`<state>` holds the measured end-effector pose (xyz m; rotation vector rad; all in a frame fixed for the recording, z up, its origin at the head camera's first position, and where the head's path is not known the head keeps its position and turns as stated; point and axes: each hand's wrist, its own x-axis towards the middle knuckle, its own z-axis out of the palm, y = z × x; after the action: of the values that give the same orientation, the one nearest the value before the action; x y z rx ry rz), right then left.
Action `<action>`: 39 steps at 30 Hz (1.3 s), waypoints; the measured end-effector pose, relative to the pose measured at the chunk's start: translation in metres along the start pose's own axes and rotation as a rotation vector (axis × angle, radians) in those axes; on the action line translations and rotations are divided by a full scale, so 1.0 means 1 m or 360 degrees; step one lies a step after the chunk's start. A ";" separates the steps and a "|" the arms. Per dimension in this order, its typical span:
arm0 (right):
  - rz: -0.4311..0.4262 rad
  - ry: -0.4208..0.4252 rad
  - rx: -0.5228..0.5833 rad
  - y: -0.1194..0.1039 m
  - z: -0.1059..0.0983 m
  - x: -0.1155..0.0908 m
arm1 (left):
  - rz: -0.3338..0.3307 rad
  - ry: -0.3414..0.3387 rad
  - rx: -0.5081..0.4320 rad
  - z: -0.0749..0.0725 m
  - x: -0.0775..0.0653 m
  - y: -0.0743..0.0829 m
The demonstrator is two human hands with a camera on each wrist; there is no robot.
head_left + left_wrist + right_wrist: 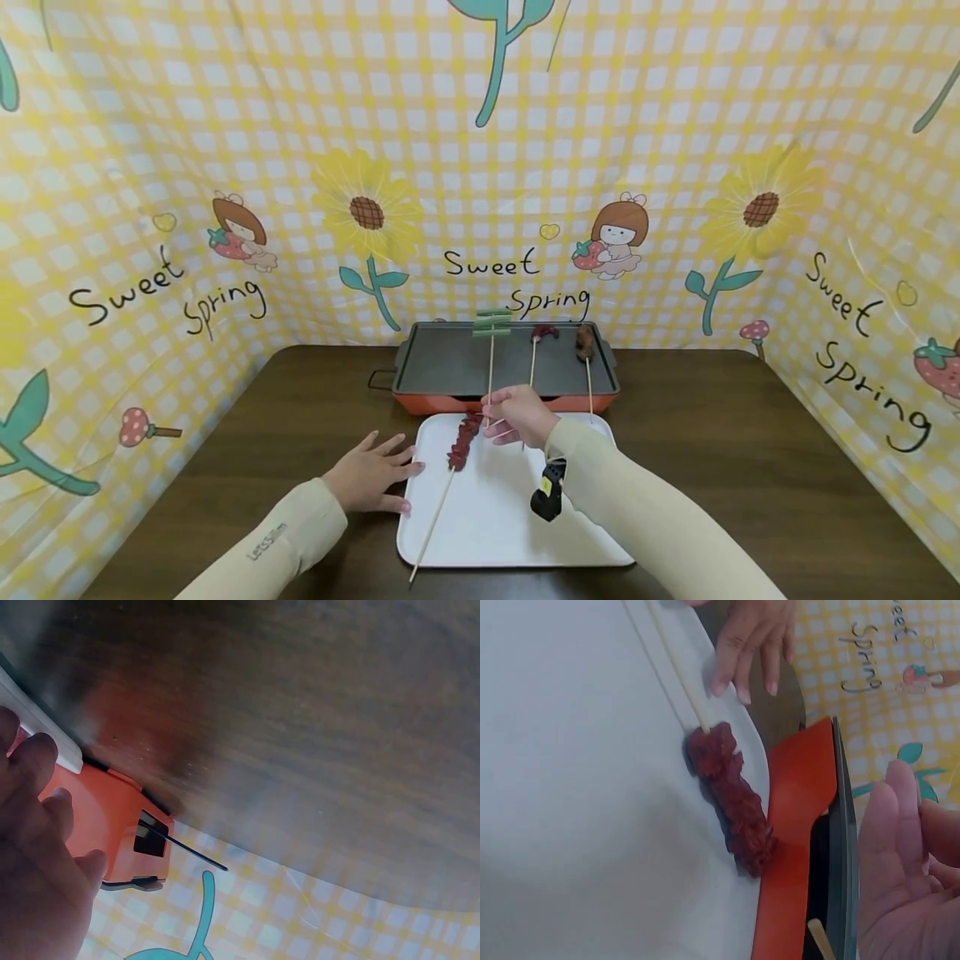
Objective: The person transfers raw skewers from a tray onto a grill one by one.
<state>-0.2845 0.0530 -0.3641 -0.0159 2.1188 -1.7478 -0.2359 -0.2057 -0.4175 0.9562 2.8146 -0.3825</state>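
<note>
Lot of four, one held

Left hand [369, 477]: fingers spread, tips at the left rim of the tray [495, 521], probably steadying it. Griddle [438, 362]: dark flat top, orange body. Tray: white, smooth, round-cornered, set before the griddle, presumably for a short reach. Meat skewer [461, 448]: lumpy, dark red, lying on the tray, stick overhanging the near edge. Green skewer [492, 323]: slim bars across a thin stick, over the griddle; contact unclear. Right hand [522, 417]: fingers pinching that stick low, seemingly to stay clear of the griddle. Curled skewer [545, 332], red, and Brown skewer [584, 343], chunky: on the griddle, sticks forward, likely for easy grasping.
</note>
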 end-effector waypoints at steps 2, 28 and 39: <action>-0.0008 0.0025 0.0014 -0.001 -0.002 0.004 | -0.0003 -0.0008 -0.0006 0.000 0.001 0.000; 0.0004 0.0028 -0.0085 0.006 0.003 0.015 | 0.0016 0.0040 0.0060 -0.002 -0.002 0.002; 0.0099 0.0027 -0.0052 -0.002 -0.001 0.017 | -0.0008 0.0025 0.0059 0.001 -0.002 0.000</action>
<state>-0.3013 0.0488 -0.3670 0.0557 2.1362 -1.6834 -0.2349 -0.2071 -0.4177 0.9642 2.8342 -0.4308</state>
